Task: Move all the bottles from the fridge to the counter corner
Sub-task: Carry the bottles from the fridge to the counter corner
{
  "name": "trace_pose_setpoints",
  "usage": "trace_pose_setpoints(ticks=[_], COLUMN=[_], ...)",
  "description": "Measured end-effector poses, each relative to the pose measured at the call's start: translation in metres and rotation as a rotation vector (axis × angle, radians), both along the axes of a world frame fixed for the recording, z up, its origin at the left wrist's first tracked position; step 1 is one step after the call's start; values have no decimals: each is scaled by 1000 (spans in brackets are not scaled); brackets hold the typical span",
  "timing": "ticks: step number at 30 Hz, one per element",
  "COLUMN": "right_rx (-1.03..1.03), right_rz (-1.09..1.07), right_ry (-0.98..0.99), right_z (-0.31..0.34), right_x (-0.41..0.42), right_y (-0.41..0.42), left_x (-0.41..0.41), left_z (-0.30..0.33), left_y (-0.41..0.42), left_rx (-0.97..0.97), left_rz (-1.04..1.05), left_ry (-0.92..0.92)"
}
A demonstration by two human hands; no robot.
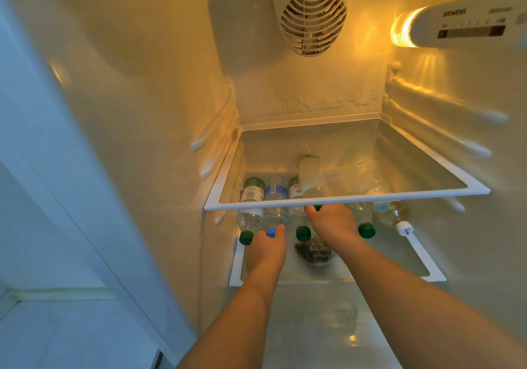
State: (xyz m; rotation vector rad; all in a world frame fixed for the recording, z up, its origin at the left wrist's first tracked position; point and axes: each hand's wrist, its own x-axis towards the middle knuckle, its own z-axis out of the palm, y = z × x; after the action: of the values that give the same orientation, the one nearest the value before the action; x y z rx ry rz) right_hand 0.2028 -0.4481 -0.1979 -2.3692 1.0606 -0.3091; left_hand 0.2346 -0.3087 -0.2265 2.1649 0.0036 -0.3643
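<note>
Down inside the fridge, the left hand [265, 250] reaches to the blue-capped bottle [275, 197], its fingers curled around the cap end and gripping it. The right hand [333, 222] reaches under the upper glass shelf [356, 196] and closes over a bottle with a green cap [309, 180]; the cap peeks out just above the knuckles, though how firmly the fingers wrap it cannot be told.

All the bottles lie on their sides on the lower glass shelf [399, 266], caps pointing toward the person. Left of the blue-capped one lies a green-capped bottle [251, 197], touching it. Between the two hands sits another green cap [302, 233]. Right of the right hand lies one more green cap [367, 230], and farther right a white-capped bottle [390, 216], angled.

A round fan vent [313, 21] sits high on the back wall, and a lit control panel [462, 25] glows at upper right.
</note>
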Motion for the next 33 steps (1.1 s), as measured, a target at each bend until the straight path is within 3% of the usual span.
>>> trace_pose_setpoints(ticks=[10, 14, 19, 24, 33], right_rx=[-26, -258, -344, -291, -88], right_rz=[-18, -56, -65, -97, -214], right_ry=[-25, -54, -73, -74, -404], right_z=[-5, -2, 1, -1, -15], right_x=[0, -13, -27, -47, -88], right_y=[1, 8, 19, 34, 73], left_x=[6, 4, -12, -33, -69], left_z=[-2, -2, -3, 3, 14], left_y=[-1, 3, 11, 25, 61], left_rx=[81, 37, 10, 36, 13], left_rz=[-21, -11, -20, -58, -33], left_ry=[-21, -22, -118, -172, -232])
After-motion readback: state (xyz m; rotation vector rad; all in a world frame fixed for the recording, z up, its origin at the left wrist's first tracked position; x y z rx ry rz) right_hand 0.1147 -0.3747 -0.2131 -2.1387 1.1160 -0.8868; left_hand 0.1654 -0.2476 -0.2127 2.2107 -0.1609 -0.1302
